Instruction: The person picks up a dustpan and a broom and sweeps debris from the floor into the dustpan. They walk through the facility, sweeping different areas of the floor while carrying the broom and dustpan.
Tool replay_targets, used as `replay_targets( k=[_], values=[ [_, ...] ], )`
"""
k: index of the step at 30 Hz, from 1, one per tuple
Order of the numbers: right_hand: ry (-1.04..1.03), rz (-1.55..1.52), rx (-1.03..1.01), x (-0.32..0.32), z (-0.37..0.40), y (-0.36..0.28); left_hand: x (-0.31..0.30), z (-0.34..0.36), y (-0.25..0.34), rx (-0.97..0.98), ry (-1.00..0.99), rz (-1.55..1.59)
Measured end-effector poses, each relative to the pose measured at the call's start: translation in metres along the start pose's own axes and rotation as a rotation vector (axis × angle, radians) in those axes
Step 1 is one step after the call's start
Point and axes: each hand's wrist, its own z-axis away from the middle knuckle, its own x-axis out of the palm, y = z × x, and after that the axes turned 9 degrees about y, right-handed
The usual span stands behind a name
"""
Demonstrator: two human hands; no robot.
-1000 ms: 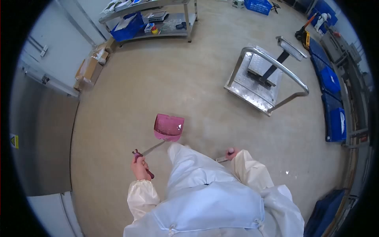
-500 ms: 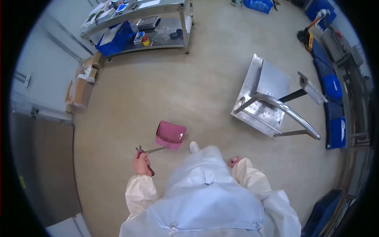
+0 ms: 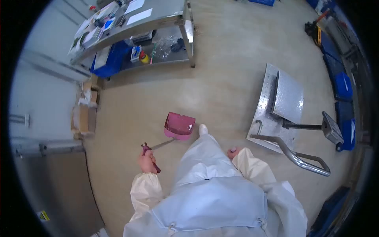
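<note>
My left hand [image 3: 148, 162] is wrapped round the dark red grip of a long-handled dustpan [image 3: 179, 125]. A thin metal pole runs from that grip to the pink pan, which hangs in front of my legs, its open side facing away from me. My right hand [image 3: 233, 152] is closed by my right thigh, with a small pale tip showing at its top. What it holds, if anything, is hidden by the fingers and sleeve. The white shoe [image 3: 203, 129] of one foot shows just right of the pan.
A steel platform scale [image 3: 272, 114] with a tubular handle stands at right. Ahead left is a steel table [image 3: 166, 17] with papers and a lower shelf. Cardboard boxes [image 3: 85, 114] line the left wall; blue bins [image 3: 342, 85] line the right.
My view has moved forward and turned a little left. The steel table looks nearer and the scale sits farther right. The dustpan has travelled along in my left hand.
</note>
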Motion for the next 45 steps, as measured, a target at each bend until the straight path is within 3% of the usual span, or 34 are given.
replay_targets(
  k=[1, 6, 8, 10, 12, 17, 20, 23, 24, 27, 31, 33, 38, 42, 45],
  values=[
    [-0.024, -0.406, 0.010, 0.023, -0.046, 0.004, 0.015, -0.013, 0.017, 0.004, -0.008, -0.015],
    [0.228, -0.124, 0.014, -0.042, -0.132, -0.127, 0.071, -0.064, 0.064, -0.055, -0.036, -0.060],
    [0.321, -0.050, 0.000, -0.099, -0.149, -0.188, 0.100, -0.079, 0.081, -0.031, -0.037, -0.056],
    [0.279, -0.329, -0.140, -0.121, -0.180, -0.204, 0.120, -0.078, 0.087, -0.013, -0.007, -0.085],
    [0.338, -0.184, -0.118, -0.120, -0.236, -0.221, 0.144, -0.092, 0.101, -0.028, -0.012, -0.115],
    [0.341, -0.398, -0.419, -0.183, -0.332, -0.264, 0.200, -0.137, 0.130, -0.052, -0.035, -0.141],
    [-0.385, -2.223, 1.088, -0.200, -0.438, -0.257, 0.243, -0.177, 0.142, -0.082, -0.053, -0.142],
    [-0.470, -2.231, 0.970, -0.254, -0.449, -0.264, 0.284, -0.194, 0.154, -0.117, -0.048, -0.166],
    [-0.444, -2.163, 0.713, -0.254, -0.455, -0.253, 0.298, -0.199, 0.159, -0.113, -0.052, -0.184],
    [-0.322, -1.947, 0.561, -0.282, -0.449, -0.240, 0.343, -0.212, 0.175, -0.123, -0.074, -0.243],
    [-0.055, -1.379, 0.475, -0.307, -0.419, -0.207, 0.379, -0.234, 0.180, -0.130, -0.134, -0.299],
    [0.143, -1.433, 0.541, -0.316, -0.400, -0.204, 0.402, -0.237, 0.184, -0.149, -0.128, -0.301],
    [0.007, -1.399, 0.874, -0.322, -0.439, -0.128, 0.447, -0.239, 0.178, -0.178, -0.054, -0.306],
    [-0.223, -1.989, 1.096, -0.342, -0.516, -0.113, 0.492, -0.219, 0.175, -0.180, 0.030, -0.336],
    [-0.330, -2.139, 1.060, -0.363, -0.565, -0.120, 0.527, -0.207, 0.172, -0.159, 0.061, -0.335]
  ],
)
